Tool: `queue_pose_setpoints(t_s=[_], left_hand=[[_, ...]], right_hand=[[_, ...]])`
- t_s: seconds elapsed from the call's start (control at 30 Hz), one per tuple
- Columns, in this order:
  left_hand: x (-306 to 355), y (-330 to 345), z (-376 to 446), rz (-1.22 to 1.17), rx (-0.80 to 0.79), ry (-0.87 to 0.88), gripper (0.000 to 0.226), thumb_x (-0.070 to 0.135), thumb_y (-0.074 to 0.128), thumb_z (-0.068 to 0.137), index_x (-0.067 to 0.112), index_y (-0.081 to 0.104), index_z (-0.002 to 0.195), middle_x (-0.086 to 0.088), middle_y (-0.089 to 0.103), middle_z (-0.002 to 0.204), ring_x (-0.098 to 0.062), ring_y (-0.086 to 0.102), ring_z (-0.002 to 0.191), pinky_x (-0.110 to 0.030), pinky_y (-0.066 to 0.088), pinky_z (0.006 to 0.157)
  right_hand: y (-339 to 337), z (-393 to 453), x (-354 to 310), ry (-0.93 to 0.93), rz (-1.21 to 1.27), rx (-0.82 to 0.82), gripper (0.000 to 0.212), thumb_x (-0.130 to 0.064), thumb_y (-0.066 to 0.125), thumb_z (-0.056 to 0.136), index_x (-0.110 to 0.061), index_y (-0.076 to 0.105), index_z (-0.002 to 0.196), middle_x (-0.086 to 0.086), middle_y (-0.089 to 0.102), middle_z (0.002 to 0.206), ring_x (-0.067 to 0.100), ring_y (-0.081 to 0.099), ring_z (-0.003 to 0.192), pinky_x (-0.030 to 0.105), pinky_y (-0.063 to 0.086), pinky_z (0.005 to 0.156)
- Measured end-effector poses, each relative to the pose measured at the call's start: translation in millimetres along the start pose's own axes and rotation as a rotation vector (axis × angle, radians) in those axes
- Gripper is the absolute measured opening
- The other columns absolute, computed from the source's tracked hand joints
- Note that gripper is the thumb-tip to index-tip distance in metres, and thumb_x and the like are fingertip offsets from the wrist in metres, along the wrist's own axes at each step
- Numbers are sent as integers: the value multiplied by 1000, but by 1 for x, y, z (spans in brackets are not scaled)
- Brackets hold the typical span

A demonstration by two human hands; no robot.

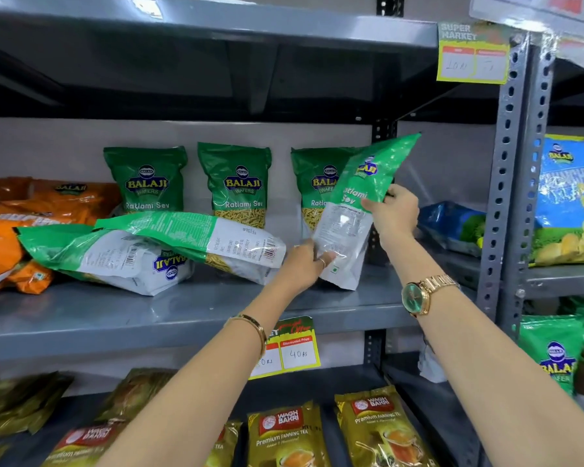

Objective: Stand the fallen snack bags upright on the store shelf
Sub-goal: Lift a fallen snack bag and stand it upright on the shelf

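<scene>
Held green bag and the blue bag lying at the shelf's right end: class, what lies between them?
In the head view, only the right hand and bare shelf separate the held green bag from the blue bag.

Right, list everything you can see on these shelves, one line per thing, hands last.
Upright Ratlami Sev bags: three, green, back of the middle shelf.
Fallen Ratlami Sev bags: two, green and white, lying flat at the middle shelf's front.
Held Ratlami Sev bag: one, green and white, tilted, right of the fallen ones.
Orange snack bags: several, piled at the left of the middle shelf.
Blue bags: one upright in the right bay, one lying beside it.
Tea packets: several, gold and red, bottom shelf.
Price tags: two, yellow, on shelf edges.
Middle shelf: grey metal.
Left hand: grips the held bag's lower part.
Right hand: grips its upper right edge.
</scene>
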State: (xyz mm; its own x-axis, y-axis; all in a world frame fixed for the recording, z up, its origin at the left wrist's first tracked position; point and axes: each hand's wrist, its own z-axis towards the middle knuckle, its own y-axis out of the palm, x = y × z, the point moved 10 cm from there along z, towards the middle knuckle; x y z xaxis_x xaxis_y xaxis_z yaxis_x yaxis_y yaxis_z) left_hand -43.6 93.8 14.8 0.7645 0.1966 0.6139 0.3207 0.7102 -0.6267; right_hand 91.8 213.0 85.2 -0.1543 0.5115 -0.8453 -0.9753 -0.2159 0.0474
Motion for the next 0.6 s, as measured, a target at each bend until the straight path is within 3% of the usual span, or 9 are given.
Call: queue_pose_setpoints(t_s=[0.07,0.1,0.17,0.37,0.47,0.53,0.6], left_hand=[[-12,13,3,-19,-31,-71,32,29,54,92,2,51,108,-11,62,100,-29,55,100,-34,42,82],[-17,18,2,-26,-51,-110,39,28,54,92,2,49,120,-15,61,118,-30,55,112,-33,43,89],[-21,25,1,-59,-79,-143,47,29,54,92,3,46,130,-17,55,133,-30,50,123,-33,41,98],[-24,23,-3,-164,-61,-158,44,30,56,91,7,50,128,-10,57,135,-25,52,124,-30,40,100],[-24,12,-6,-262,29,-193,32,25,58,90,14,57,119,-8,61,129,-23,55,120,-28,42,91],[-22,-3,-13,-407,169,-230,39,22,58,90,8,54,126,-9,58,132,-22,53,121,-22,38,89],[-18,-14,-26,-506,299,-265,39,18,55,91,5,54,128,-7,59,128,-21,54,117,-21,37,89]], right_hand=[[10,-5,-14,-105,-18,-72,27,-6,77,70,-7,68,96,9,75,98,19,68,87,38,54,87],[16,-9,-18,-144,-32,-107,28,-5,77,70,-7,67,97,11,75,100,20,69,90,40,54,88],[24,-16,-22,-206,-50,-136,28,-5,75,72,-6,66,99,11,74,104,16,68,89,39,54,88],[26,-16,-15,-232,113,-168,30,-19,70,81,-3,66,106,5,68,95,12,61,87,27,51,83],[13,-1,12,-137,231,-105,24,-33,59,88,-12,69,85,1,61,82,11,54,80,28,46,74],[17,15,45,33,306,-124,23,-42,54,87,-23,62,77,1,60,91,16,52,88,37,49,81],[28,28,77,191,277,-193,31,-51,48,84,-24,62,89,4,61,112,23,54,103,43,48,96]])
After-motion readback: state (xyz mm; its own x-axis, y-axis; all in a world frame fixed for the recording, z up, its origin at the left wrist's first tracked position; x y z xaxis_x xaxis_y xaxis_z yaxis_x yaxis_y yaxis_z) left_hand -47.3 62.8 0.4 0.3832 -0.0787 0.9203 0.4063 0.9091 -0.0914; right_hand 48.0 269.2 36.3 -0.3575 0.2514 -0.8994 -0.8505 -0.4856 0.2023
